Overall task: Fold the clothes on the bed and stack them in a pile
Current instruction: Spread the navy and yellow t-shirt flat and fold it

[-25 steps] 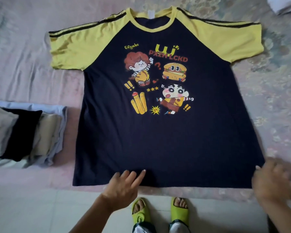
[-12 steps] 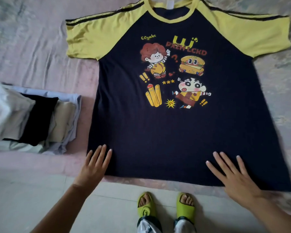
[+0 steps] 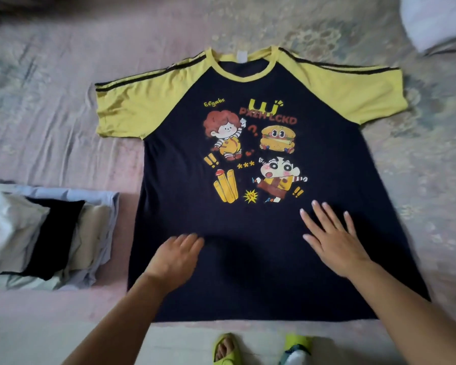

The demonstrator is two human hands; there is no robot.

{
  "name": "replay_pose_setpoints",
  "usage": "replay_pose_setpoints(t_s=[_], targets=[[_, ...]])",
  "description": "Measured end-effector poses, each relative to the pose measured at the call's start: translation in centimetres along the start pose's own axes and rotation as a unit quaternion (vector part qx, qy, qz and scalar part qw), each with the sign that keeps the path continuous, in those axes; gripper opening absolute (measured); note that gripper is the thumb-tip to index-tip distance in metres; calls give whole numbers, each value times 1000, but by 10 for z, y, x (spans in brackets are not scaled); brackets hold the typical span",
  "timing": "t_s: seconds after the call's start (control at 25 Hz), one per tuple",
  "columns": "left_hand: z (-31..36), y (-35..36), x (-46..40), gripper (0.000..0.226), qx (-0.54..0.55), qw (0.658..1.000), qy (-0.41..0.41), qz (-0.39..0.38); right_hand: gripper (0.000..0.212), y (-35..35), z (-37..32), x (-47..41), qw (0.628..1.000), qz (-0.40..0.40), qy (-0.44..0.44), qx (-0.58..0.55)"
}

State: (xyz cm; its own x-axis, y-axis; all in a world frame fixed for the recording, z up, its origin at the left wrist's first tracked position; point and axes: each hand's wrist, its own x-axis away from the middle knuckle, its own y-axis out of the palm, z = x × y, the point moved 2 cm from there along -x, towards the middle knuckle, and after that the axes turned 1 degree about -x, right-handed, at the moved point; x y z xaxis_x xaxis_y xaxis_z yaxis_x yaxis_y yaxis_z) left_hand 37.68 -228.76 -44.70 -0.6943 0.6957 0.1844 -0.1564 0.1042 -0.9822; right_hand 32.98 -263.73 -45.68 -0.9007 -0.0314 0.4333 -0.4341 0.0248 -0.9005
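A pink patterned bed (image 3: 50, 106) holds a navy T-shirt (image 3: 248, 272) with yellow sleeves, spread flat and face up, beside a pile of folded clothes (image 3: 45, 238) at its left. Both hands have slid up from the hem onto the lower body of the shirt, probably smoothing it before folding. The left hand (image 3: 175, 259) and right hand (image 3: 334, 239) lie flat, fingers straight, apart, gripping nothing.

Navy T-shirt (image 3: 248, 259), yellow striped sleeves (image 3: 132, 111)
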Motion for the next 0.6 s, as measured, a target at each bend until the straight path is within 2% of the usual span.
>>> replay_pose_setpoints(t_s=[0.08, 0.16, 0.24, 0.32, 0.36, 0.44, 0.52, 0.56, 0.6], targets=[[20, -16, -91, 54, 18, 999, -20, 19, 55, -23, 24, -48, 996, 5, 71, -54], [43, -23, -181, 58, 43, 997, -67, -12, 59, -40, 62, -94, 980, 8, 153, -127], [63, -29, -262, 61, 61, 990, -105, -68, 61, -52, 112, -135, 947, 50, 228, -221], [79, -21, -333, 62, 65, 988, -123, -60, 54, -71, 160, -169, 888, 152, 293, -320], [83, -12, -360, 62, 73, 986, -137, -57, 49, -78, 182, -188, 840, 215, 324, -380], [90, 5, -393, 63, 70, 982, -172, -23, 46, -88, 222, -225, 699, 287, 410, -510], [93, 16, -401, 64, 42, 980, -189, 46, 51, -83, 243, -259, 512, 302, 447, -668], [93, 20, -400, 65, 43, 979, -188, 70, 57, -80, 247, -269, 437, 294, 456, -717], [93, 22, -402, 65, 49, 979, -183, 78, 61, -81, 249, -277, 387, 290, 470, -738]])
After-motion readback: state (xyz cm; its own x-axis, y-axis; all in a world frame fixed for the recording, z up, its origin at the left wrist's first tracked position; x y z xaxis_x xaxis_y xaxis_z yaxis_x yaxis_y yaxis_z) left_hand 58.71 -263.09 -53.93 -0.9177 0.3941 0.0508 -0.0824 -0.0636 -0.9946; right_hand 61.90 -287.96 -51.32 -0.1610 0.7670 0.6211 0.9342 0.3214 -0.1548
